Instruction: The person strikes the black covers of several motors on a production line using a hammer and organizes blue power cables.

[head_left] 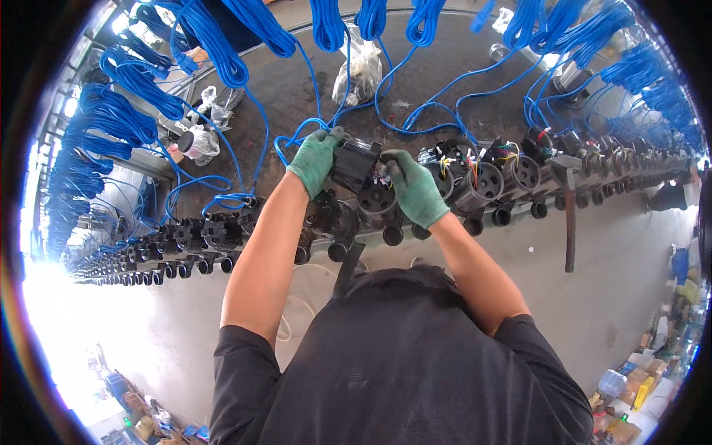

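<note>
While both gloved hands grip the black box (354, 165) above the middle of the long row of black pumps (475, 182), it hangs with nothing under it. The left hand (315, 157) is closed round its left end, where a blue cable (297, 137) loops out; the right hand (415, 187) pinches its right side, by the coloured wires (384, 176). A tug on the cable could likely pull the box askew, and the fine wires might get trapped or torn.

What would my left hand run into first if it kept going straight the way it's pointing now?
Probably the blue cable looped just past the left hand's fingertips, then the dark workbench. Depth is unclear; the hand already grips the black motor unit.
</note>
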`<state>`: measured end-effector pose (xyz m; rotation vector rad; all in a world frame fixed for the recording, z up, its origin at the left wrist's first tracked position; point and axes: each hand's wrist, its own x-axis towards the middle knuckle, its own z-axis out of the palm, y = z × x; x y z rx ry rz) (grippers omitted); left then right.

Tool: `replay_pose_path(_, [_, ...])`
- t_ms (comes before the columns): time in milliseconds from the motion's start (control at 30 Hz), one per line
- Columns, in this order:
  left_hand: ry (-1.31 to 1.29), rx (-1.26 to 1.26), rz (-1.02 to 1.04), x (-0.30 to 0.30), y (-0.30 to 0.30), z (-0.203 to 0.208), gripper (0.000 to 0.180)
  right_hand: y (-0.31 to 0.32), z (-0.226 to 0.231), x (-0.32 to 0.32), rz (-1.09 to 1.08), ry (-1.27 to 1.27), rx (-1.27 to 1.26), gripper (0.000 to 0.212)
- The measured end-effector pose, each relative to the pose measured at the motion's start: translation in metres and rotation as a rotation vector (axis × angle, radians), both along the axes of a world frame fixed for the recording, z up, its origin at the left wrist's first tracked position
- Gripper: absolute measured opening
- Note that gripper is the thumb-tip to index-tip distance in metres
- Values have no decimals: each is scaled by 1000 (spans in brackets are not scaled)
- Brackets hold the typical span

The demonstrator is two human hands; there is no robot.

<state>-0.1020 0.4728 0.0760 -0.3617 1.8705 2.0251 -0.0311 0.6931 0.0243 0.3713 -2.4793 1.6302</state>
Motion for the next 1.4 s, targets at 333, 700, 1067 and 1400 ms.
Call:
replay_pose_path(333, [73, -249, -49, 4, 8, -2, 25, -4, -51, 28, 100, 114, -149, 56])
replay_pose_path(700, [643, -839, -163, 22, 17, -19, 31, -39, -52, 10, 59, -514, -1271, 37])
replay_pose_path(1067, [809, -1287, -369, 41, 47, 9, 27, 14, -46, 52, -52, -232, -186, 45])
replay_pose_path(1400, [703, -1289, -421, 51, 55, 9, 32, 18, 18, 4, 286, -473, 19, 59])
